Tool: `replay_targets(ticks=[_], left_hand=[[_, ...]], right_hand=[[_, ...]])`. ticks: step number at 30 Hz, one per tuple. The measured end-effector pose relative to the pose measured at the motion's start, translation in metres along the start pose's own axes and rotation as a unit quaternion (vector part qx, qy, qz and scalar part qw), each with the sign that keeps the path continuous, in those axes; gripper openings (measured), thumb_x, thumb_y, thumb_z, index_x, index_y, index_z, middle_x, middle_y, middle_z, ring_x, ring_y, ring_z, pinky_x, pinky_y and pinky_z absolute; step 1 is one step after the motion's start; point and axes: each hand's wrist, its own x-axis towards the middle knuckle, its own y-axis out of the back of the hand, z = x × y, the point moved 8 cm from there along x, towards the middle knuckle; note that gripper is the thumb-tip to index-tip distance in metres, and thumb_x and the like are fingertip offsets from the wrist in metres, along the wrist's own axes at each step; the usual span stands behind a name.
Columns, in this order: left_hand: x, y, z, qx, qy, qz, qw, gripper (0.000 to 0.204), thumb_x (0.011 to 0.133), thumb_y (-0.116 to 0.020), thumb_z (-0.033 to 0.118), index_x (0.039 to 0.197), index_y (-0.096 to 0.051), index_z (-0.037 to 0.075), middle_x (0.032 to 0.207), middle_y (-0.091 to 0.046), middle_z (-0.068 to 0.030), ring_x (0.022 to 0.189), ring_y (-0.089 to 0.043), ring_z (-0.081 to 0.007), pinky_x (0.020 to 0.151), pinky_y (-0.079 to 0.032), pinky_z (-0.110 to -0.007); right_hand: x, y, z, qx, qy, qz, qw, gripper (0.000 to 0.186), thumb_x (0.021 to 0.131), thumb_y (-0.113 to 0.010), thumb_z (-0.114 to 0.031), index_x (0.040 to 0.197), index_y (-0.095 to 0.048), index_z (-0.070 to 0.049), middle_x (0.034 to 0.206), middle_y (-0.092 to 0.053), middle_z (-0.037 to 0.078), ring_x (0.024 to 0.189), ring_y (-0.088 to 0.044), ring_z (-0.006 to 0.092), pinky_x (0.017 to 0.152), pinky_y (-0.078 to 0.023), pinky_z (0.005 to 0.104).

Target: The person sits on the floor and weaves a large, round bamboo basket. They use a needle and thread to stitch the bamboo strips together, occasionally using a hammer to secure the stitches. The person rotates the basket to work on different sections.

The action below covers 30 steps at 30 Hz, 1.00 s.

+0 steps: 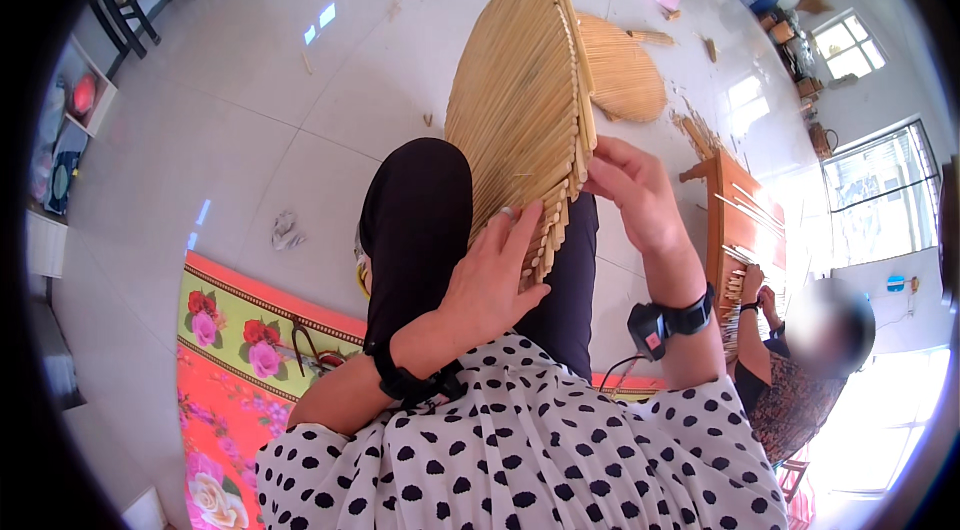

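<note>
Across my lap stands a tilted fan-shaped panel of straw stalks (515,95), its stalks spreading upward from the lower end. Thick stalk ends line its right edge in a stepped row. My left hand (497,265) lies on the lower part of the panel, fingers stretched out and thumb apart, with a ring on one finger. At the right edge, my right hand (633,185) has its fingers bent against the stalk ends, thumb and fingertips closed on the border. The tips of those fingers are partly hidden by the edge.
A second straw panel (622,70) lies on the floor beyond. Scissors (318,358) with dark handles rest on the flowered mat (230,410) at left. A co-worker (790,370) handles stalks at a wooden table (745,220) on the right. Crumpled paper (288,230) and scraps litter the floor.
</note>
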Motion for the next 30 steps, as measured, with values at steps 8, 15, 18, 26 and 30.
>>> replay_targets(ticks=[8,15,18,26,30], left_hand=[[0.0,0.006,-0.004,-0.011,-0.017,0.01,1.0,0.096,0.073,-0.078,0.019,0.151,-0.023,0.007,0.137,-0.038,-0.0267,0.125,-0.045,-0.0439,0.102,-0.043,-0.044],[0.0,-0.002,-0.003,0.001,-0.029,-0.015,0.999,0.094,0.073,-0.079,0.021,0.149,-0.026,0.006,0.137,-0.039,-0.0242,0.123,-0.046,-0.0432,0.1,-0.044,-0.043],[0.0,-0.005,0.0,0.019,-0.046,-0.015,0.999,0.093,0.074,-0.079,0.021,0.149,-0.027,0.006,0.136,-0.04,-0.0229,0.122,-0.046,-0.0423,0.1,-0.044,-0.043],[0.0,-0.004,0.001,0.026,-0.076,-0.046,0.996,0.093,0.073,-0.079,0.022,0.148,-0.027,0.005,0.13,-0.043,-0.0215,0.12,-0.048,-0.0389,0.097,-0.047,-0.042],[0.001,-0.002,0.002,0.024,-0.089,-0.054,0.994,0.094,0.073,-0.079,0.023,0.149,-0.026,0.005,0.129,-0.044,-0.0213,0.117,-0.05,-0.0383,0.094,-0.049,-0.042]], right_hand=[[-0.013,-0.001,0.015,-0.084,0.028,0.098,0.991,0.04,0.091,-0.063,-0.006,0.125,-0.054,0.012,0.116,-0.065,0.016,0.102,-0.063,0.0155,0.087,-0.051,0.0276],[-0.03,0.006,0.006,-0.234,0.067,0.199,0.949,0.023,0.088,-0.068,-0.01,0.104,-0.066,0.006,0.08,-0.068,0.006,0.071,-0.061,0.0071,0.065,-0.05,0.0231],[-0.038,0.001,0.001,-0.293,0.059,0.246,0.922,0.022,0.085,-0.07,-0.016,0.089,-0.063,0.005,0.062,-0.062,0.008,0.055,-0.058,0.0128,0.056,-0.048,0.0262],[-0.037,-0.014,-0.008,-0.446,0.07,0.298,0.841,0.04,0.083,-0.073,-0.025,0.066,-0.045,-0.001,0.051,-0.052,0.014,0.045,-0.055,0.0335,0.046,-0.045,0.0374],[-0.036,-0.015,-0.006,-0.482,0.074,0.324,0.811,0.039,0.084,-0.072,-0.026,0.067,-0.045,-0.002,0.051,-0.052,0.016,0.046,-0.056,0.0358,0.045,-0.045,0.0391]])
